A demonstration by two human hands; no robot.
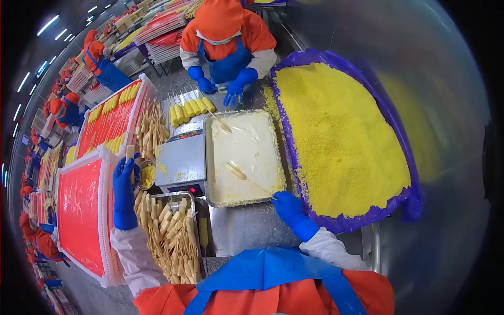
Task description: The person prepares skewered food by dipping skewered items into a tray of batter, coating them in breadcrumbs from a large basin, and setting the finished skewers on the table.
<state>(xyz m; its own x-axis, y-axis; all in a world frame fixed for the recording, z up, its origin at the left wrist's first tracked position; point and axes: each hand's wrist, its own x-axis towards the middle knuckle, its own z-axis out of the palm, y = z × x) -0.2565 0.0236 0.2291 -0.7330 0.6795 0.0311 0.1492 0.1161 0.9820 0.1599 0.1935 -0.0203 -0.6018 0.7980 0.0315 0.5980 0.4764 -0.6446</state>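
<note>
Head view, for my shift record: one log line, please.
right hand: holds stick, pale piece over batter tray | left hand: pale block at fingertips

Bright strip lights run in rows above a wide grey floor.

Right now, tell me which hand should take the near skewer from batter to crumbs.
Right hand, I'd say: its grip has the skewer by its stick, close to both batter and crumbs. The left hand is farther from both, holding a pale piece.
</note>
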